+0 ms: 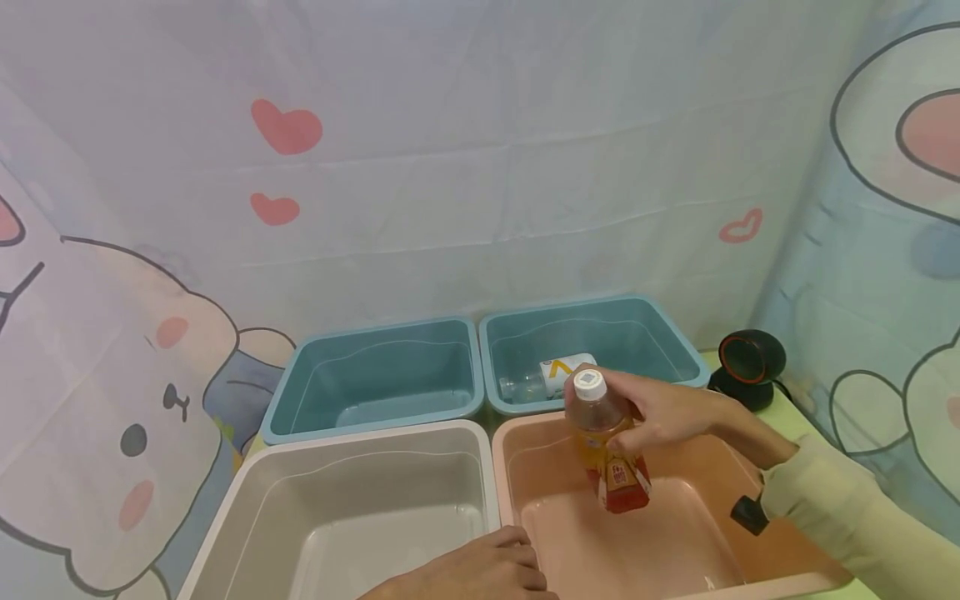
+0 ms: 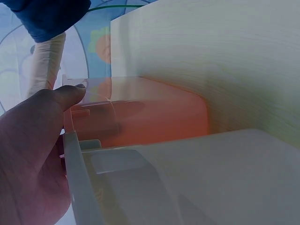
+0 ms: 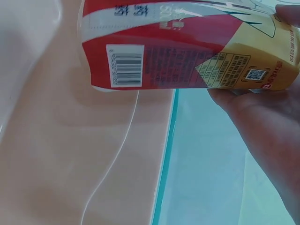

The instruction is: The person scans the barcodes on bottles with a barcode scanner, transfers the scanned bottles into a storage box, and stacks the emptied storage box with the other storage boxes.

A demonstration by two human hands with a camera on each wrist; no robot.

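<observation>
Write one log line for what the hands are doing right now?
right hand: holds bottle over pink tub | left hand: rests on white tub rim | far right blue tub: another bottle lying inside

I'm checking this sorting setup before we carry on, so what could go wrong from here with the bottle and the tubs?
The right hand holds the bottle by its upper part, tilted above the pink tub; with that high grip it could slip and drop. The left hand rests at the near edge where the white tub and pink tub meet, so a dropped or swung bottle might strike it. The black scanner stands close behind the right forearm and could get knocked.
</observation>
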